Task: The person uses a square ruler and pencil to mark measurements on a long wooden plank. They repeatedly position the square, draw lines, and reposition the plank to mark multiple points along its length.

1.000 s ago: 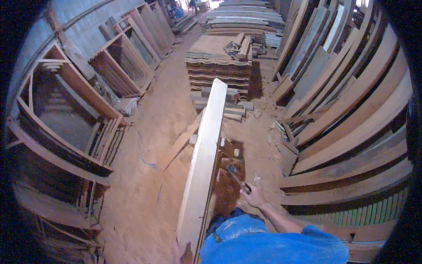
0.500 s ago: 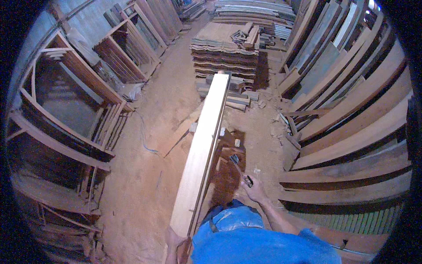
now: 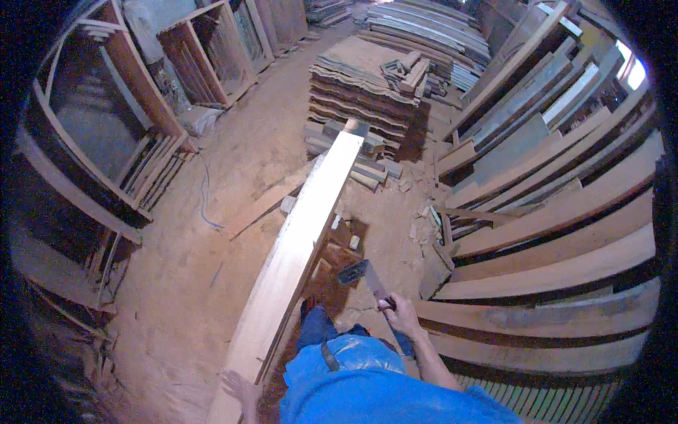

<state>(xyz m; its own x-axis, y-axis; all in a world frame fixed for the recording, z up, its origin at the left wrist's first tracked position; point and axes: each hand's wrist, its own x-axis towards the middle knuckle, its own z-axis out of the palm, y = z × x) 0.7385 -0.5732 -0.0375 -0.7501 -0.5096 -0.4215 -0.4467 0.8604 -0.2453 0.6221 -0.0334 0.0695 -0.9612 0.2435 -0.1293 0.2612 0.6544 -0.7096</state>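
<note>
A long pale wooden beam (image 3: 296, 233) runs from beside me toward a stack of wavy-edged sheets. My left hand (image 3: 241, 389) lies on top of the beam's near end, fingers spread. To the right of the beam, my right hand (image 3: 404, 316) is closed around the dark grip of what looks like a handsaw (image 3: 375, 281). Its flat grey blade points forward and away from the beam. Just left of the blade is a dark bluish object (image 3: 353, 272), too unclear to name. Small wood blocks (image 3: 354, 242) lie beside the beam.
Stacked wavy-edged sheets (image 3: 364, 67) stand ahead, with timber pieces (image 3: 371, 169) at their foot. Many planks (image 3: 544, 275) lean along the right side. Wooden frames (image 3: 106, 127) line the left. A thin cable (image 3: 205, 201) and a loose board (image 3: 272, 201) lie on the dusty floor.
The view has turned somewhat. My left hand has gone from gripping the beam's side to lying across its top. The saw in my right hand shows more of its flat blade.
</note>
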